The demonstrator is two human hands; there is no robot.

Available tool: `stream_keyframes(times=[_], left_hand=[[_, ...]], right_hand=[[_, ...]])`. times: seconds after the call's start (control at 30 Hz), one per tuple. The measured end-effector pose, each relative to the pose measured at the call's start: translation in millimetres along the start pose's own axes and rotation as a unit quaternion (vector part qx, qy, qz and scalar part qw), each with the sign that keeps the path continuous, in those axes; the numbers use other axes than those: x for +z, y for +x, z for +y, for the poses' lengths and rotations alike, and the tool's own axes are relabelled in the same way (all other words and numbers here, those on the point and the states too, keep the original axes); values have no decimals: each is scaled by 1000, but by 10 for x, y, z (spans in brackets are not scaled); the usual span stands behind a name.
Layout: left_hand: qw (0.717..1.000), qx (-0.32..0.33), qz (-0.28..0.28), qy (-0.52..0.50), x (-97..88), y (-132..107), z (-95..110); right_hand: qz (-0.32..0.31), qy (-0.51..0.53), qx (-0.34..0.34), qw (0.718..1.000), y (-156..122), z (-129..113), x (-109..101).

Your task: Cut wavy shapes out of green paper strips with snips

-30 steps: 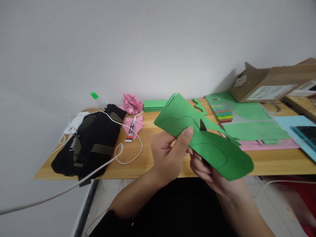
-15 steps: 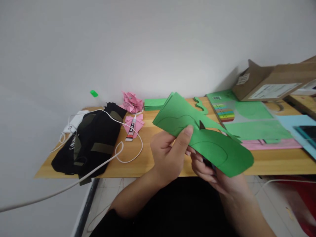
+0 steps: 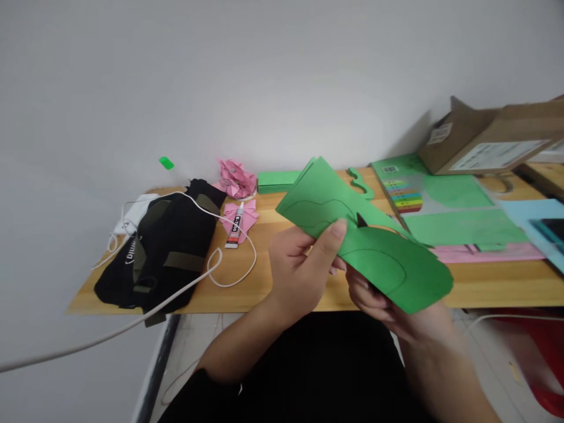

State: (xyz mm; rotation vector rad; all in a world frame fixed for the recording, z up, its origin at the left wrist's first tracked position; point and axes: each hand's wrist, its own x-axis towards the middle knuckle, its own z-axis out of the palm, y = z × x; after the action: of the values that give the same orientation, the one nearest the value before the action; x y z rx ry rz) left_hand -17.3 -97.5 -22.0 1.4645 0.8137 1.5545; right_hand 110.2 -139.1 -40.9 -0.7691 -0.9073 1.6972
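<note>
Narrow bare tabletop (image 3: 258, 294) between white cable (image 3: 176, 295) and hands (image 3: 299, 279)

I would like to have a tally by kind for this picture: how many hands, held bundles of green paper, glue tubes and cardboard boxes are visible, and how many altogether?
Hands: 2 (left hand, right hand)
Held green paper bundle: 1
B-7000 glue tube: 1
Cardboard box: 1
Total: 5

Black-and-olive fabric bag (image 3: 170, 238) slumped at left end of light wooden table (image 3: 264, 288), white cable (image 3: 106, 339) crossing in front. Crumpled pink paper bundle (image 3: 237, 178) near grey wall (image 3: 282, 70). Brown cardboard box (image 3: 480, 132) at right. Red thing (image 3: 541, 358) below, perhaps plastic, blurry from here.
</note>
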Motion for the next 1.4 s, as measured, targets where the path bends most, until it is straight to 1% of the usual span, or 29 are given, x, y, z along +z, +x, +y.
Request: stream_keyframes(times=[0.23,0.37,0.57,0.93,1.13,1.23,1.4], left_hand=[[999,7,18,43,33,-58,-17],[999,10,33,38,52,-81,-27],[998,23,40,44,58,-100,-35],[999,-12,51,4,85,-124,-51],[997,-38,57,-30,89,-156,-92],[997,-32,59,-37,93,-166,-124],[996,-27,56,-62,97,-172,-161]], right_hand=[[-1,-10,13,1000,-1,-57,65],[4,-6,12,1000,11,-72,96],[5,6,19,1000,18,-75,106],[23,18,8,1000,44,4,123],[68,-3,-21,997,51,35,160],[80,-18,-31,996,44,53,168],[82,-35,-49,995,21,75,164]])
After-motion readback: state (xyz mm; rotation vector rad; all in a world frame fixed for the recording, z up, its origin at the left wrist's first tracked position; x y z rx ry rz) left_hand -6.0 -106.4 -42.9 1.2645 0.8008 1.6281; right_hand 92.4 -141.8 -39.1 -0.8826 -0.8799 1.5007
